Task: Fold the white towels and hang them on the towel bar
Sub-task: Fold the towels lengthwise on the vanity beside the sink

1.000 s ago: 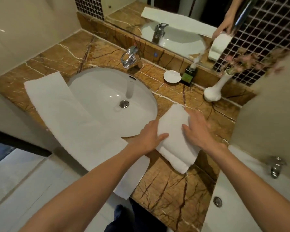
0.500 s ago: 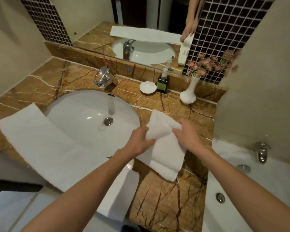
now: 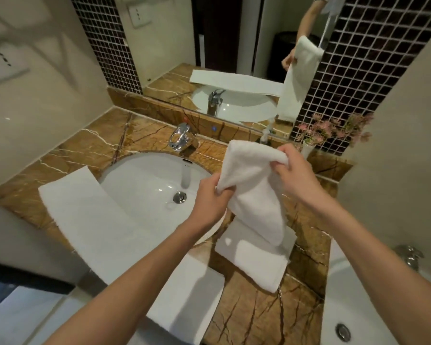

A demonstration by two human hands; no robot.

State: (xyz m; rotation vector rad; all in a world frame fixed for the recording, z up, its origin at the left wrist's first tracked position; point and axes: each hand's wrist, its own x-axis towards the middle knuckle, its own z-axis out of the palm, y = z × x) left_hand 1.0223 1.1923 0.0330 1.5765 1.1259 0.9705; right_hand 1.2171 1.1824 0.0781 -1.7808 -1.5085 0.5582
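Jointly, both hands gripped the folded towel (image 3: 253, 180) — left hand (image 3: 210, 199) closed on its lower-left edge, right hand (image 3: 292, 170) closed on its upper-right corner. Its upper end was raised above the table (image 3: 249, 317); its lower end rested there — right of the sink (image 3: 144, 180). A second towel (image 3: 105, 227) lay flat across the sink's near rim.

Folded white towel (image 3: 253, 180) lifted, lower end on counter; 2nd long towel (image 3: 105, 227) flat by sink.

Warm dim light, soft focus, edges bowed
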